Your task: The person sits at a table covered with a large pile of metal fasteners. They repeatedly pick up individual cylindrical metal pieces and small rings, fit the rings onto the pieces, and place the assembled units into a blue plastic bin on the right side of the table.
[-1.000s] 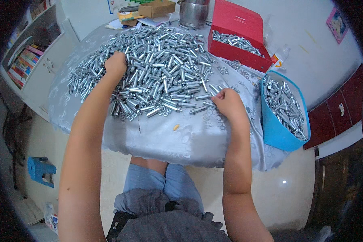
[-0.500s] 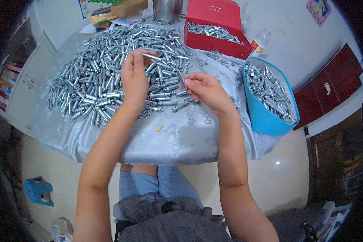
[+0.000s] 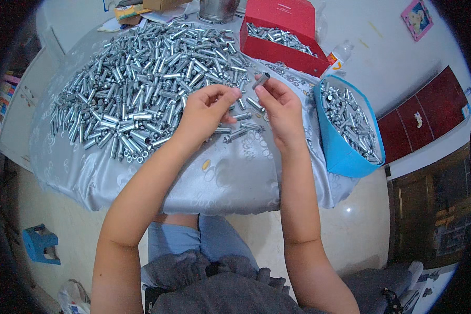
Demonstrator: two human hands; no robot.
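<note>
A big heap of silvery expansion bolts (image 3: 141,78) covers much of the cloth-covered table (image 3: 230,188). My right hand (image 3: 283,107) is raised over the heap's right edge, its thumb and fingers closed on a short metal sleeve (image 3: 261,80) with a dark open end. Just left of it, my left hand (image 3: 206,111) is closed in a pinch, thumb against forefinger. Whatever sits in that pinch is hidden or too small to make out. The two hands are apart. Several loose bolts (image 3: 236,135) lie below them on the cloth.
A blue fabric bin (image 3: 350,157) full of bolts stands at the right. Behind it are a red box (image 3: 282,58) of bolts and a clear bottle (image 3: 340,55). Washers and nuts (image 3: 293,78) lie scattered nearby. A metal pot (image 3: 218,10) stands at the back.
My left hand has moved right and down from the heap toward my right hand; the bolt-like piece seen in it is out of sight. My right hand has lifted the metal sleeve up and to the right.
</note>
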